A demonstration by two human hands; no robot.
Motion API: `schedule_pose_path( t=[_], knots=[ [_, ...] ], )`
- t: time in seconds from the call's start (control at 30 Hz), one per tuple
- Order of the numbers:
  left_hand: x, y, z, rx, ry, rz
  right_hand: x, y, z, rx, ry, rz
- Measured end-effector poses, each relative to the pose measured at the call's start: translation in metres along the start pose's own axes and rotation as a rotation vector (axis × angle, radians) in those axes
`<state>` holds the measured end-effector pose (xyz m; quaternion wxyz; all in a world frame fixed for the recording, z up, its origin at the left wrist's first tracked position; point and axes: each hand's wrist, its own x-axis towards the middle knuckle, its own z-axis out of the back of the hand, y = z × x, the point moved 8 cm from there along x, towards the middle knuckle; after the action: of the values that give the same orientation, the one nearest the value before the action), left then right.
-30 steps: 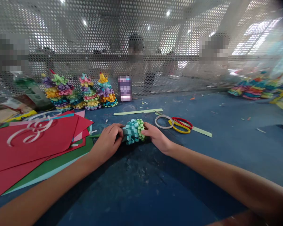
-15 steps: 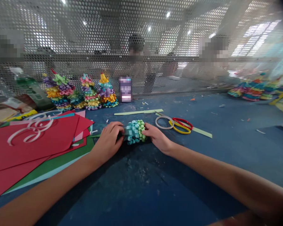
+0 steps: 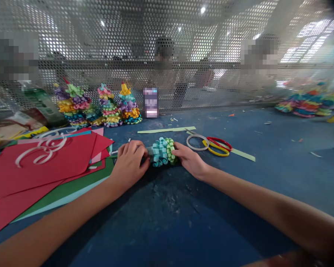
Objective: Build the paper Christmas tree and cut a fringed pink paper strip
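A paper cone tree (image 3: 160, 152) with curled fringes, blue in the middle and light green at the right end, lies sideways on the blue table. My left hand (image 3: 132, 159) is closed round its narrower, plain left end, which the fingers mostly hide. At the light green end my right hand (image 3: 189, 158) grips the edge of the fringe between thumb and fingers. Right behind that hand lie scissors with red and yellow handles (image 3: 218, 145), and a grey tape ring (image 3: 197, 142) rests over the blades. A pale green paper strip (image 3: 167, 130) stretches out behind the cone.
Red paper sheets (image 3: 50, 163) over green and blue ones cover the left side, with white paper curls on top. Several finished fringed cones (image 3: 129, 105) stand by the perforated metal screen (image 3: 100, 44), beside a phone (image 3: 150, 103) and a green bottle (image 3: 44, 105). More cones (image 3: 306, 102) are far right.
The whole view has shifted slightly, so things sit a little further right and higher. Both hands keep their hold, and the fringed cone looks slightly turned.
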<state>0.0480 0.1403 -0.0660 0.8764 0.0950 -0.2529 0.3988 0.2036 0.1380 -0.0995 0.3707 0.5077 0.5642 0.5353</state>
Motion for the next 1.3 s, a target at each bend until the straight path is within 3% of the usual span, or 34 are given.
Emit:
schedule_pose_path(
  t=[0.43,0.8,1.0,1.2,1.3],
  knots=[
    [0.001,0.007,-0.003,0.036,0.055,0.077,-0.01,0.001,-0.014,0.01,0.063,-0.016],
    [0.002,0.009,-0.001,-0.249,0.036,0.082,-0.01,0.003,-0.01,-0.045,0.061,0.078],
    [0.004,0.013,-0.004,-0.244,0.044,0.109,-0.017,0.006,-0.011,-0.092,0.069,0.135],
    [0.004,0.017,0.0,-0.272,0.004,0.137,-0.023,0.015,-0.01,-0.496,0.032,0.221],
    [0.004,0.022,-0.001,-0.379,0.007,0.163,-0.025,0.022,-0.012,-0.579,0.04,0.241]
  ],
)
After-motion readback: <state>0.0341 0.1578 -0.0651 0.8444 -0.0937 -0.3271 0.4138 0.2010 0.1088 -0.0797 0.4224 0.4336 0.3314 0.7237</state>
